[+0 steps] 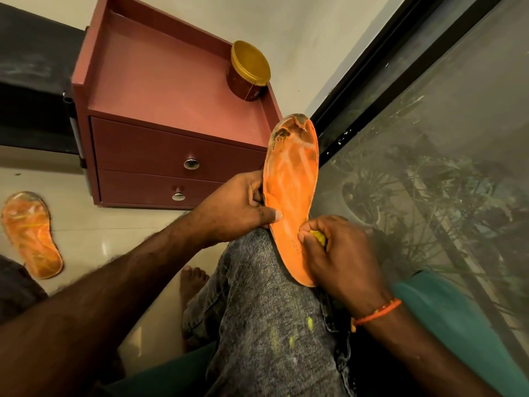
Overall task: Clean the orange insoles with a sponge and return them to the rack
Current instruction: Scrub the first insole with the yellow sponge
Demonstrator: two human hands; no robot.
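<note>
An orange insole (pixel 290 181) with a worn, dirty toe rests on my raised knee, toe pointing away from me. My left hand (pixel 237 207) grips its left edge, thumb lying across the orange face. My right hand (pixel 335 253) curls round a small yellow sponge (pixel 318 237) and presses it against the insole's heel half. A second orange insole (pixel 30 233) lies flat on the pale floor at the far left, apart from both hands.
A maroon cabinet (pixel 171 90) with two drawers stands ahead, a gold-lidded jar (pixel 249 70) on its top. A dark-framed glass pane (pixel 429 138) runs along the right. My grey jeans (pixel 266 310) and bare foot (pixel 193 279) fill the lower middle.
</note>
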